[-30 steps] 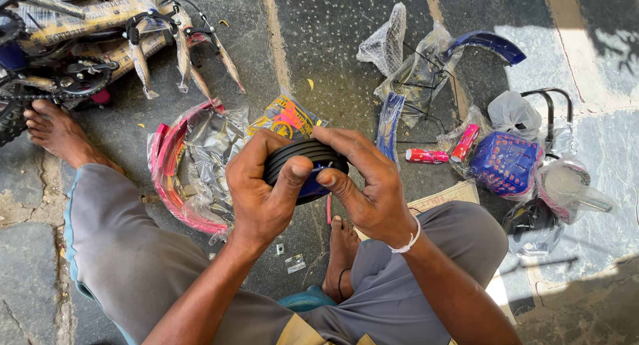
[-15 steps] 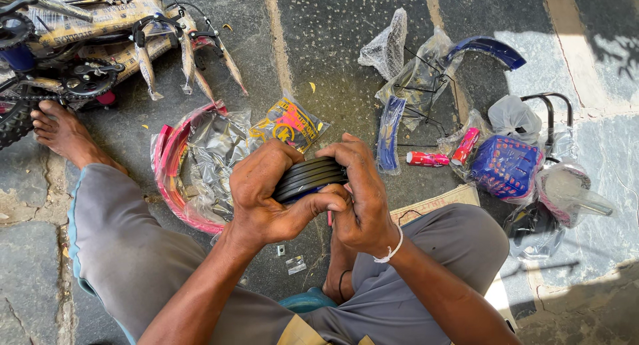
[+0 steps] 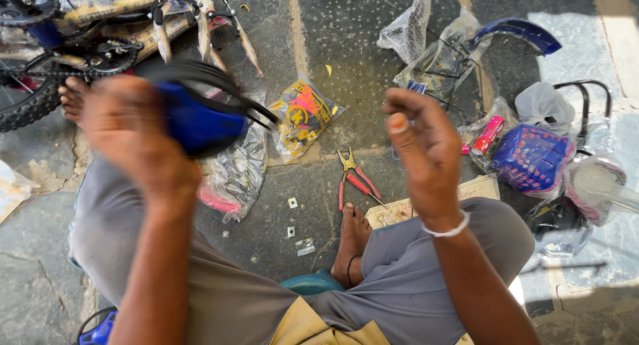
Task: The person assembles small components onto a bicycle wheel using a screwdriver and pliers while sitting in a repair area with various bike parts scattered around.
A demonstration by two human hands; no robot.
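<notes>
Now my left hand (image 3: 136,135) grips the blue-and-black part (image 3: 200,115), prob. a small wheel, blurred; right hand (image 3: 423,152) empty, fingers loose; fitting undone.

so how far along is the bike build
Early, by the look of it. The bike frame lies on the ground, partly wrapped. In hand: the left hand holds a blue wheel with black tyre; the right hand is empty. Mudguard, basket and pliers lie loose.
</notes>
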